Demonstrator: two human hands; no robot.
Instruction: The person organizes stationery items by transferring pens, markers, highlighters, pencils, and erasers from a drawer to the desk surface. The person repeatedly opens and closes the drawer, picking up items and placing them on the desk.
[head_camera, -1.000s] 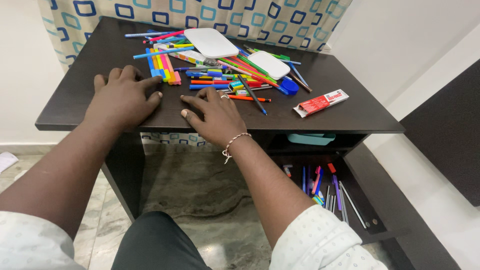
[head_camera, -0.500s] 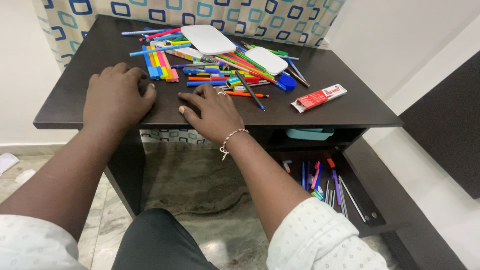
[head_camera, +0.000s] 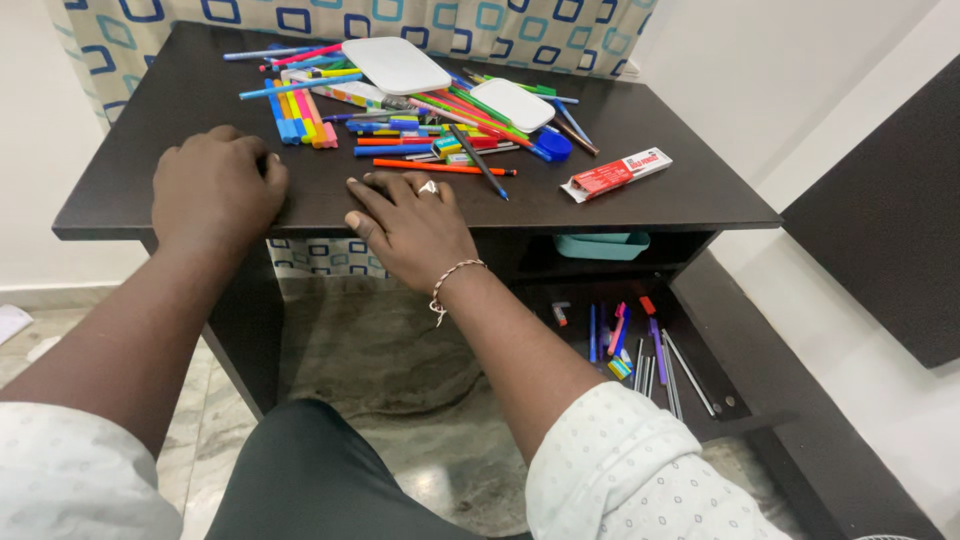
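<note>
the table (head_camera: 640, 150) looks like dark wood laminate, smooth with a soft sheen. the two white lids (head_camera: 396, 64) and the scattered pens (head_camera: 300, 110) look like smooth plastic, and the red and white box (head_camera: 615, 174) like printed card. the floor (head_camera: 400, 370) is polished, glossy stone, and the curtain (head_camera: 300, 20) is patterned cloth.

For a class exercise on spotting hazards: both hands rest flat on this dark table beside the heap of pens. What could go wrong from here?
The right hand lies close to the orange pen; a nudge might roll it off the table edge. The red and white box sits near the front corner and could slip down to the lower shelf.
</note>
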